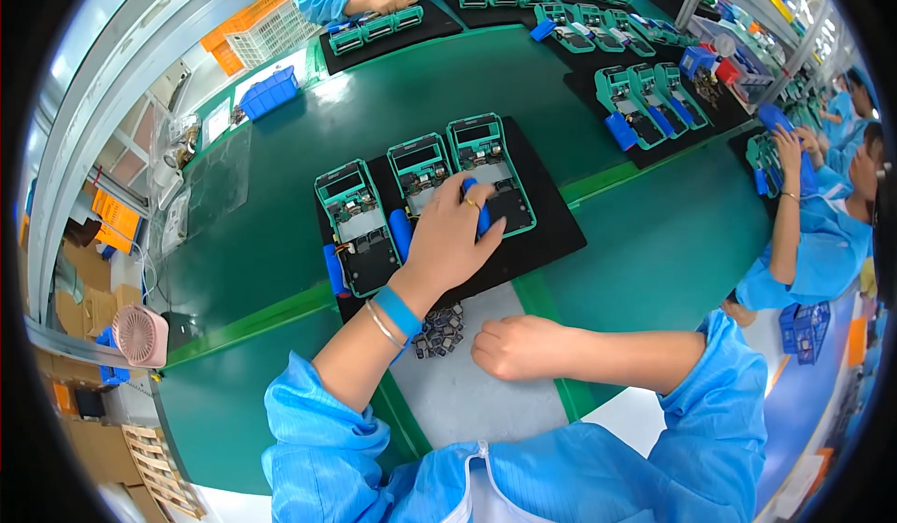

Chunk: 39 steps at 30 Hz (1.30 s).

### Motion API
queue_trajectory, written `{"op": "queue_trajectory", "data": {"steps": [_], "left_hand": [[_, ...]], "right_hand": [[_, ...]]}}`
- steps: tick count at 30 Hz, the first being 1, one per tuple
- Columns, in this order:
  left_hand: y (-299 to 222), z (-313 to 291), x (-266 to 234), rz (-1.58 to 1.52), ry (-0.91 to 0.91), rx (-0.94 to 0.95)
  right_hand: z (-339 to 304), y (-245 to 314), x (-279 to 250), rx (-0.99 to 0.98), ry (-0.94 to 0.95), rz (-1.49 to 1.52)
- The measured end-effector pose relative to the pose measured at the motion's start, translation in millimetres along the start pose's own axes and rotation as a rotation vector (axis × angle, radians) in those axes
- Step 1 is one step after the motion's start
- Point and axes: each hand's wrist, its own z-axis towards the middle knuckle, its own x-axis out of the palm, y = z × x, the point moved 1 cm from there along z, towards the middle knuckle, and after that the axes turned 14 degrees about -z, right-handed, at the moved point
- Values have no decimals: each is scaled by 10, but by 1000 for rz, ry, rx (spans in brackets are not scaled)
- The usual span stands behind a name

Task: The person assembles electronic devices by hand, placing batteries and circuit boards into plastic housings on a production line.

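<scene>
The person's left hand [453,233] is stretched out over the black mat [558,235], its fingers bent around a blue cell [483,221] that lies along the left side of the right-hand case [509,207]; as far as I can see, they have hold of it. A ring sits on one finger, and a blue band [400,313] and a silver bangle [383,324] circle that wrist.

The right hand [523,347] rests low over the grey panel [472,406], fingers curled into a loose fist; I can't tell whether anything is tucked inside. Just left of it, a heap of small parts [439,332] lies at the mat's near edge.

Three green-rimmed cases stand open in a row on the mat. The left case [371,260] has its own blue cell along its left side, with wires running near it; the middle case [418,156] has one too, partly behind the forearm.

Around us, the green surface [271,215] carries a blue bin [270,93] over to the left, near a pink fan [140,336]. Across the way, a co-worker's hands [385,0] are just above another row of cases [377,29].
</scene>
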Motion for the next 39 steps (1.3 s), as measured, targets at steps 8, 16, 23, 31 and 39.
{"op": "queue_trajectory", "data": {"steps": [8,16,23,31,39], "left_hand": [[-107,109,14,184,257,11],[-237,212,299,18,68,-74],[24,105,200,297,-150,-27],[-54,-64,375,274,66,63],[-23,-83,391,286,49,79]], "right_hand": [[-101,-379,-422,234,-175,178],[-245,-1368,-404,814,-318,118],[-204,-1864,51,475,-151,-261],[-62,-2118,172,279,-7,-451],[-21,-2107,133,203,59,-540]]}}
